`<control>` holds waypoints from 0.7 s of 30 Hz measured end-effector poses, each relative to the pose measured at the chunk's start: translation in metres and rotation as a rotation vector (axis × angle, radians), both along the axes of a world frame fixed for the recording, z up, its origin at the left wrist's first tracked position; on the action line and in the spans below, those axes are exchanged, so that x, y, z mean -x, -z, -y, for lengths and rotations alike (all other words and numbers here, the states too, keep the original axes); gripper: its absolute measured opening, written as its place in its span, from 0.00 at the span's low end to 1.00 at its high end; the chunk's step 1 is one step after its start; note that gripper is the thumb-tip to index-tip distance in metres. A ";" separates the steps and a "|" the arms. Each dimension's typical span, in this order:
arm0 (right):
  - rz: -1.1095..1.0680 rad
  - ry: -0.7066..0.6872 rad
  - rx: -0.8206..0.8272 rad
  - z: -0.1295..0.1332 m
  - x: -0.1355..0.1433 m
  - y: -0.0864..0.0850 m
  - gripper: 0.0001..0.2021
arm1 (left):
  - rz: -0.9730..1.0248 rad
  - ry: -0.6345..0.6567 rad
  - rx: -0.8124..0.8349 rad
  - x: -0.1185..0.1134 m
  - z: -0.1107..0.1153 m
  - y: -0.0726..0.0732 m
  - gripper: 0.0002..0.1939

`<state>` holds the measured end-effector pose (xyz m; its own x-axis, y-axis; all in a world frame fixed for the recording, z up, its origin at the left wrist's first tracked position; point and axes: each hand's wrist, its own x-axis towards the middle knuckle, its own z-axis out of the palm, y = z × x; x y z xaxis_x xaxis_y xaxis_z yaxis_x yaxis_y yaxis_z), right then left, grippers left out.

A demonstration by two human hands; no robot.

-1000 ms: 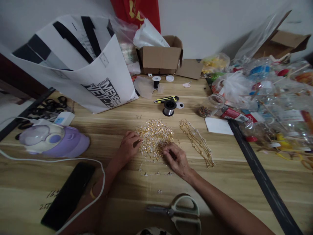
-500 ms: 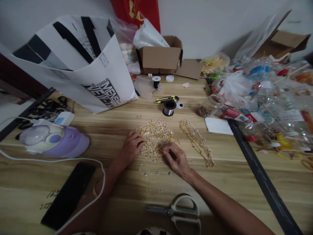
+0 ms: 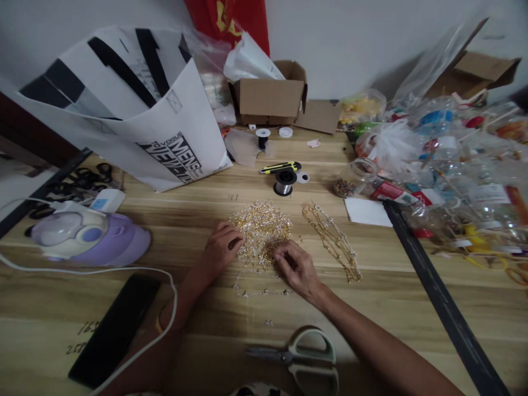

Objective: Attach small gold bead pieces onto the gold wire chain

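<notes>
A pile of small gold and silver jewellery pieces [image 3: 262,228] lies mid-table. My left hand [image 3: 223,245] rests at its left edge, fingers curled in; anything between the fingertips is too small to see. At the lower right edge of the pile is my right hand [image 3: 299,268], thumb and fingers pinched together, with whatever they hold hidden. A thin silver chain with small charms [image 3: 266,292] runs along the table below the pile. Several gold and silver chains [image 3: 334,242] lie to the right.
Scissors [image 3: 295,356] lie near the front edge, a black phone [image 3: 115,330] at front left. Behind the pile are a wire spool [image 3: 284,182] and a yellow-black cutter [image 3: 280,167]. A purple device [image 3: 94,236] stands left, plastic bottles and bags [image 3: 449,165] right.
My left hand's fingers have curled slightly further at the pile's edge. My right hand keeps its pinched pose in nearly the same place.
</notes>
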<state>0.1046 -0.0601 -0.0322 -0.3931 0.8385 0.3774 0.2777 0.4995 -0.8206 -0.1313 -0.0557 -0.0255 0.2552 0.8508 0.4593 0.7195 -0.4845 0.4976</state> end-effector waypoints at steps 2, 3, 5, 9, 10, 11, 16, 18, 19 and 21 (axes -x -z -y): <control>-0.001 -0.001 -0.001 0.000 0.000 0.000 0.06 | 0.023 0.017 -0.023 0.002 0.000 0.002 0.05; -0.002 -0.001 0.000 0.000 0.000 0.000 0.06 | 0.029 0.022 -0.030 0.003 0.000 0.003 0.05; -0.003 -0.001 0.006 0.000 0.000 -0.001 0.07 | 0.036 0.015 -0.028 0.005 0.000 0.005 0.05; -0.006 0.001 0.010 0.000 0.000 0.000 0.07 | 0.062 -0.038 0.021 0.008 0.001 0.005 0.04; -0.004 0.000 0.011 0.000 0.000 0.000 0.07 | 0.070 -0.051 0.036 0.008 0.002 0.004 0.04; -0.002 0.000 0.012 0.000 0.000 0.000 0.07 | 0.077 -0.062 0.048 0.007 0.002 0.003 0.04; -0.003 -0.004 0.012 0.000 0.000 0.000 0.07 | 0.108 -0.068 0.094 0.005 0.002 0.001 0.04; 0.002 -0.005 0.013 0.000 0.000 -0.001 0.07 | 0.123 -0.057 0.102 0.005 0.002 0.001 0.04; 0.004 -0.005 0.013 0.001 0.000 -0.002 0.07 | 0.127 -0.051 0.102 0.005 0.002 0.001 0.04; 0.001 -0.006 0.013 0.001 0.000 -0.002 0.07 | 0.128 -0.038 0.104 0.005 0.001 0.001 0.04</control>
